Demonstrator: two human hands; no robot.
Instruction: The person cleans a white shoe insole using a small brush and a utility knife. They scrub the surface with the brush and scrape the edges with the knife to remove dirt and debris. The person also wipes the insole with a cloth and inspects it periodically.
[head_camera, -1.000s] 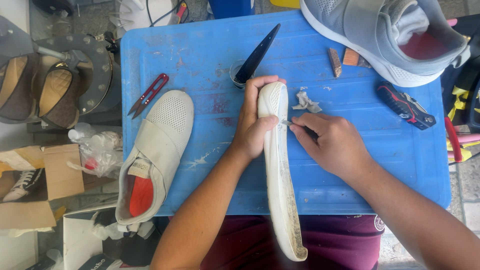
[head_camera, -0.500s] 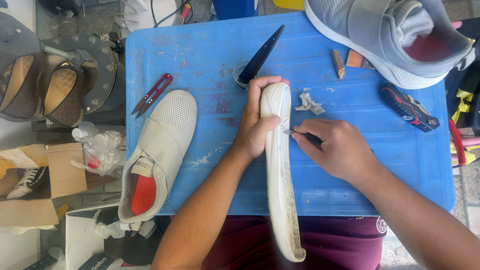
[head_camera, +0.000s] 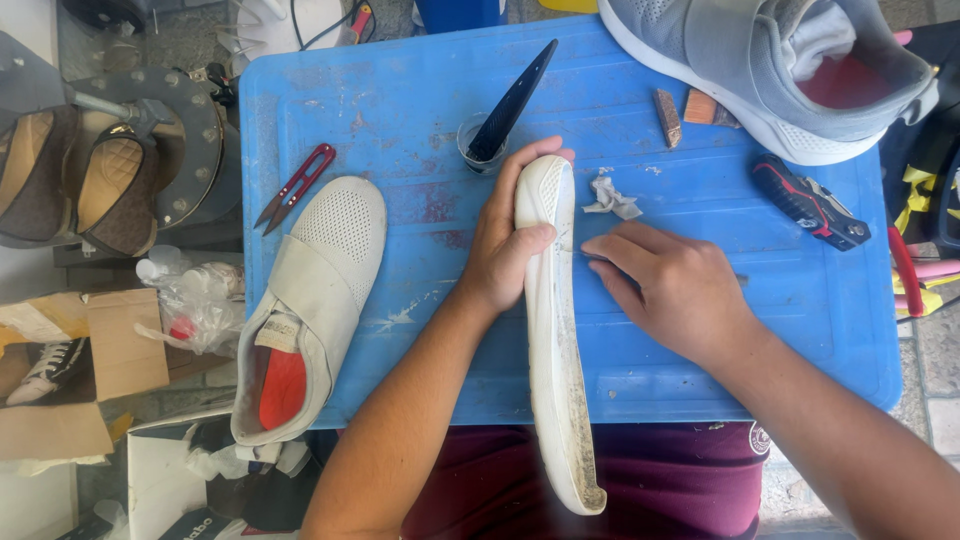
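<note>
**Sole held on edge across the blue tabletop**

Little has shifted since the earlier frames: the right hand (head_camera: 680, 290) has slid slightly along the sole's side, while the left hand (head_camera: 505, 245) keeps the same grip near the toe.

One detached white rubber shoe sole (head_camera: 553, 330) stands on its edge, its long axis running from the far side of the blue plastic tabletop (head_camera: 420, 110) toward the person, toe end pointing away and heel end overhanging the near edge above the maroon lap. The left hand is closed around the toe part, thumb on one face and fingers curled over the top. The right hand is loosely closed, fingertips pinched on a thin dark tool (head_camera: 600, 258) whose tip touches the sole's side; the rest of the tool is mostly hidden.

Two shoes lie on the tabletop: one cream strap shoe with a red insole (head_camera: 315, 300) to the left, toe pointing away, and one grey knit sneaker (head_camera: 770, 70) at the far right corner. One pair of red-handled snips (head_camera: 297, 185) lies beside the cream shoe. One small round glue pot (head_camera: 480, 145) holds a black blade-shaped spreader (head_camera: 515, 95). One crumpled scrap of white material (head_camera: 610, 198) sits just beside the sole. One black and red utility knife (head_camera: 810, 200) lies to the right.
</note>
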